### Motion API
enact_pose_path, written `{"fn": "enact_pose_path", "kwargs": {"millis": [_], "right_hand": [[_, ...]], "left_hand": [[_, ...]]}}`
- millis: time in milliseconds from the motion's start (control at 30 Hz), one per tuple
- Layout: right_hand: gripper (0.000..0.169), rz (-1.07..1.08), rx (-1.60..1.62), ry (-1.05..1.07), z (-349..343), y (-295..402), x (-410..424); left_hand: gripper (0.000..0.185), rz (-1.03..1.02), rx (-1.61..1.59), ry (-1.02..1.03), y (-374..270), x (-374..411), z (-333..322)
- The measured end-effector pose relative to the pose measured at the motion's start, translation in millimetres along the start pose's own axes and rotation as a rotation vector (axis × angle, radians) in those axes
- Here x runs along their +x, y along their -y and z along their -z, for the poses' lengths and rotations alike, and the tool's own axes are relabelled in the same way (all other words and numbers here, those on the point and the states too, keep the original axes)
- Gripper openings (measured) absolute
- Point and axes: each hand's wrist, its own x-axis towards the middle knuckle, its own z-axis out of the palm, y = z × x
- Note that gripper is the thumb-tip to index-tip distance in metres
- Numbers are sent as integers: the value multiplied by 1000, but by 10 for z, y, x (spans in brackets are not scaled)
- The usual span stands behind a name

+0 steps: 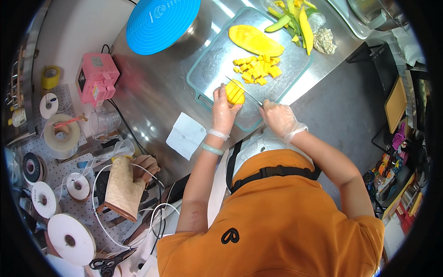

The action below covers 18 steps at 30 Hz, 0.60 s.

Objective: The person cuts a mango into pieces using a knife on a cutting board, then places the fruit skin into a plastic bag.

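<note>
My left hand [224, 106], in a clear plastic glove, steadies a piece of mango [235, 92] that is scored into strips. My right hand [278, 115], also gloved, grips a knife [253, 98], whose blade lies across the upper right side of that piece. Both are over a cutting board [225, 52] with a teal rim. Beyond the knife, diced mango [256, 69] sits in a loose heap. A large peeled mango slab [255, 41] rests flat farther up the board. Mango peels [294, 22] are piled at its far right corner.
The board lies on a stainless steel table [138, 100]. At the far left, a blue round mat [162, 26] covers a metal bowl [193, 33]. A white paper [186, 135] lies left of my wrist. A pink device [98, 79], ribbon spools [71, 239] and an oven mitt [124, 188] are left.
</note>
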Motion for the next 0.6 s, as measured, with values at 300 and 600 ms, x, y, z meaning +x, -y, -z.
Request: {"fn": "enact_pose_path", "kwargs": {"millis": [300,600], "right_hand": [[24,-75,-128,31,-381,57,56],[25,52,-162,-71,-94,161,-2]], "left_hand": [[79,-37,-35,-36,0,0,-47],[78,-53,-87,-100,25,-43,-56]]}}
